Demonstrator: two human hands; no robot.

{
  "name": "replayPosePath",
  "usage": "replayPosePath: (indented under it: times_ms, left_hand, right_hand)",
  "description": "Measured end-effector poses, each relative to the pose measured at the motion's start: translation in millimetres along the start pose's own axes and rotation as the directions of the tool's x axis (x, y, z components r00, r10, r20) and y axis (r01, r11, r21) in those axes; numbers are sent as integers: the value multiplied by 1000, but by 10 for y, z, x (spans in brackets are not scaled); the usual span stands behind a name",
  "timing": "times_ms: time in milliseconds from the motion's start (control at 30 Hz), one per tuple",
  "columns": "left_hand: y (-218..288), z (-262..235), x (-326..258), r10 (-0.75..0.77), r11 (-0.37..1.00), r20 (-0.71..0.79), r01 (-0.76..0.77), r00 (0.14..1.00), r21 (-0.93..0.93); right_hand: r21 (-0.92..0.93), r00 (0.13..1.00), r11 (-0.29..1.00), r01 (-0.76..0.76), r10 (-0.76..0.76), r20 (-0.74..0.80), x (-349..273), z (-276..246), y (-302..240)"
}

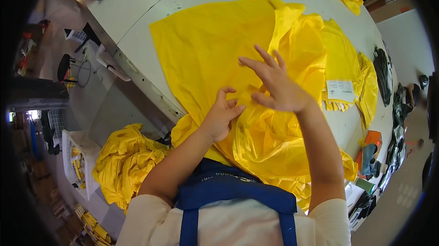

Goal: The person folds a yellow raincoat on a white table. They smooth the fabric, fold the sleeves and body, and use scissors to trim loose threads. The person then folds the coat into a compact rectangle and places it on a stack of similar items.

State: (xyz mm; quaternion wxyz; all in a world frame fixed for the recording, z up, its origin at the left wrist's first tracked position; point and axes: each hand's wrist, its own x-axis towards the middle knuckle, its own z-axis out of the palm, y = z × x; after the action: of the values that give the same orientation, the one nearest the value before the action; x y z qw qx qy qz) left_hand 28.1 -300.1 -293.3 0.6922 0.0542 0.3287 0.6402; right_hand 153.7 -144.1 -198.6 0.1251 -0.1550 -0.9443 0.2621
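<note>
A large yellow garment (210, 49), smooth on its left side and crumpled on its right, lies spread over the pale table. My left hand (219, 117) pinches its edge between thumb and curled fingers, where a zipper (236, 131) runs down toward me. Just to the right, my right hand (278, 86) hovers over the crumpled fabric with its fingers spread and nothing in them. Slight blur softens its fingertips.
Folded yellow pieces with a white paper label (340, 90) lie at the right. A yellow fabric heap (130, 152) hangs by the table's left edge, near a white crate (77, 163). Dark garments (382, 72) and an orange box (372, 140) line the right side.
</note>
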Motion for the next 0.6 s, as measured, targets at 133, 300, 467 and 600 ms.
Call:
replayPosePath:
  times_ms: [133,300,467,600]
  left_hand:
    - [-3,-140,-10,84,987,-7,-82,996,135]
    - [83,21,-78,325,495,80,-241,942,835]
    - [182,19,-54,373,533,34,-244,927,810]
    - [227,55,-165,378,444,140,-312,915,840]
  right_hand:
    - [-14,835,988,-153,137,533,259,-203,176]
    - [425,969,894,-140,35,245,108,-26,109]
    - [515,966,838,-181,54,251,168,-42,-30]
    - [488,937,865,-117,-67,342,177,147,136]
